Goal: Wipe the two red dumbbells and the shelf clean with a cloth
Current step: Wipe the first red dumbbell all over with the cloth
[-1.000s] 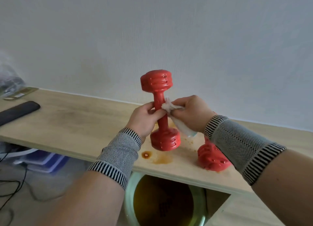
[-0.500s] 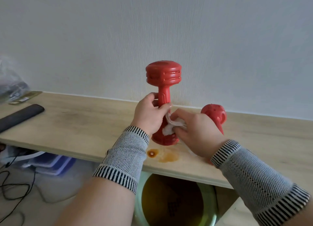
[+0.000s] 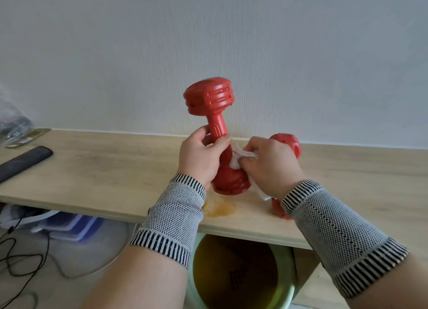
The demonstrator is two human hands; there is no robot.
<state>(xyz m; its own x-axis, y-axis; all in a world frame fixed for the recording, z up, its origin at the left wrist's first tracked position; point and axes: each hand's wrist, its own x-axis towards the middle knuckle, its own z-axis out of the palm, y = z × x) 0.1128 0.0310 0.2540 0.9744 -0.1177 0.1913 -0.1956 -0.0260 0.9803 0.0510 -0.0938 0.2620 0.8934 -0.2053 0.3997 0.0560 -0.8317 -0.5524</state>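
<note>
Two hands at frame centre: left hand (image 3: 200,160) clamps the tilted red dumbbell (image 3: 220,137) on the shelf (image 3: 115,167); right hand (image 3: 271,165) pinches the cloth (image 3: 238,159). Risk: base skidding into the orange spill (image 3: 220,208).

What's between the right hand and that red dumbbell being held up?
In the head view, a white cloth sits bunched between the right hand and the upright dumbbell, pressed against its lower handle.
</note>
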